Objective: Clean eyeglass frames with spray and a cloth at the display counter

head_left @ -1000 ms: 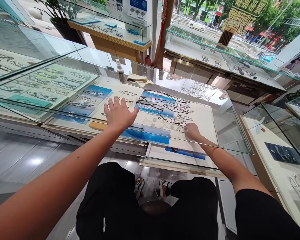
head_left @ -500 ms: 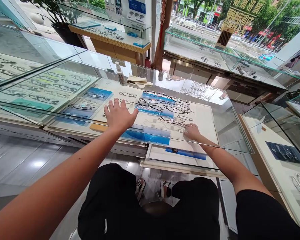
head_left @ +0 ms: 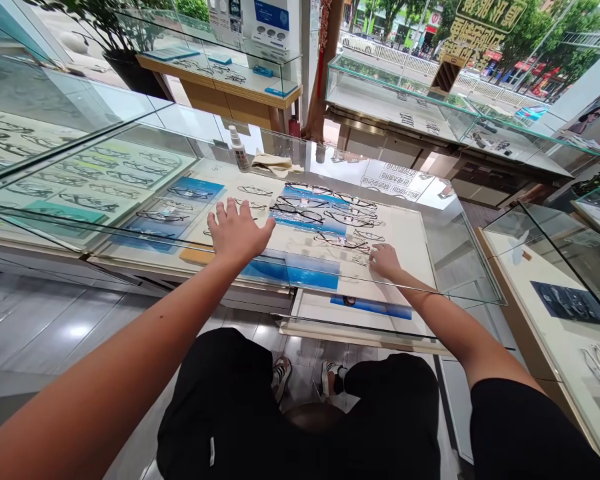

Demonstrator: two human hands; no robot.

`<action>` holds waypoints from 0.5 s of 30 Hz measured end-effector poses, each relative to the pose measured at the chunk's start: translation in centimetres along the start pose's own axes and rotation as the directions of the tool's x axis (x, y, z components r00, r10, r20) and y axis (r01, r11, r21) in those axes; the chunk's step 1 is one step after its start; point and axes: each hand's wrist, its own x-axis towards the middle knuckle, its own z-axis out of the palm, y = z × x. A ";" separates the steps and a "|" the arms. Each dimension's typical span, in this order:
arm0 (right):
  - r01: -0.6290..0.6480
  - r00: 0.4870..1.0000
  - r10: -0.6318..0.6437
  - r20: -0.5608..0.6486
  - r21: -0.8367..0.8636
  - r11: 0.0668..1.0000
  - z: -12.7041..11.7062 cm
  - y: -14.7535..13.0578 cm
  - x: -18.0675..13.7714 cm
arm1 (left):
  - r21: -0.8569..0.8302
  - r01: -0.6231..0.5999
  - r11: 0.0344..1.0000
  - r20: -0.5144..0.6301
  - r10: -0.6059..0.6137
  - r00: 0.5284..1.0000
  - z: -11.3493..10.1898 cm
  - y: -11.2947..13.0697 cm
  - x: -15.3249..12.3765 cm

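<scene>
My left hand (head_left: 239, 232) lies palm down on the glass top of the display case (head_left: 325, 150), its fingers spread and holding nothing. Inside the case, below the glass, my right hand (head_left: 385, 260) has its fingers closed at the end of a thin-rimmed pair of eyeglasses (head_left: 361, 259); the grip itself is partly hidden. Just beyond lie a dark-rimmed pair (head_left: 341, 241) and a thin pair (head_left: 369, 236). Several black eyeglasses (head_left: 300, 212) stand in rows over a blue sheet (head_left: 337, 227) in the middle of the case.
On the glass top stand a white spray bottle (head_left: 239, 149) and a crumpled beige cloth (head_left: 273, 164). An open drawer (head_left: 310, 307) juts out below the case, close to my knees. More glass display cases stand left, right (head_left: 525, 267) and by the window (head_left: 400, 100).
</scene>
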 end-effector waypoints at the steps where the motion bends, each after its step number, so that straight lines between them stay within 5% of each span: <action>1: -0.002 1.000 0.002 -0.008 0.002 1.000 0.0 0.1 0.0 | -0.005 -0.001 1.000 -0.003 0.001 1.000 0.0 0.0 0.0; 15: -0.035 0.995 0.034 -0.089 -0.010 0.999 0.4 0.6 0.0 | -0.043 0.000 0.999 -0.003 -0.001 1.000 -0.3 0.2 -0.2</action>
